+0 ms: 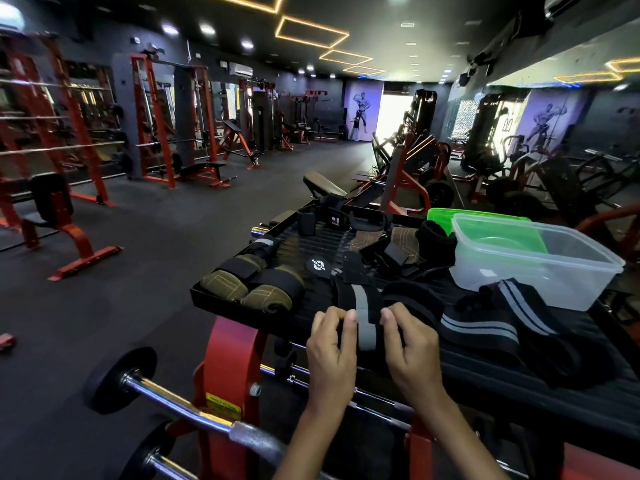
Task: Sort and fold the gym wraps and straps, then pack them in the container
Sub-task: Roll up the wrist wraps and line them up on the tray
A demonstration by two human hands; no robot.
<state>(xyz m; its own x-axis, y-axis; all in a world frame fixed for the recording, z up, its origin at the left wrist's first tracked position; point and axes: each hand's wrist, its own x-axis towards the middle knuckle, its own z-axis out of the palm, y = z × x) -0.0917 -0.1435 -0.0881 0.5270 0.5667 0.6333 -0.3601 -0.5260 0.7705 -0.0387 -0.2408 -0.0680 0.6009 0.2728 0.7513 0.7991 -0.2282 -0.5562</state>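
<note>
Both hands are working near the table's [242,306] near edge: my left hand [330,344] and right hand [410,344] are pinching a black wrap with a grey stripe [362,306], folding it. Two rolled wraps [249,284] are lying left; the clear container [533,258] at far right is holding nothing yet, so most is remaining.

Dim gym interior; glaring doorway [393,114] backlight, yellow ceiling light strips [311,31]; wide-angle edge warping, soft blurred periphery.
</note>
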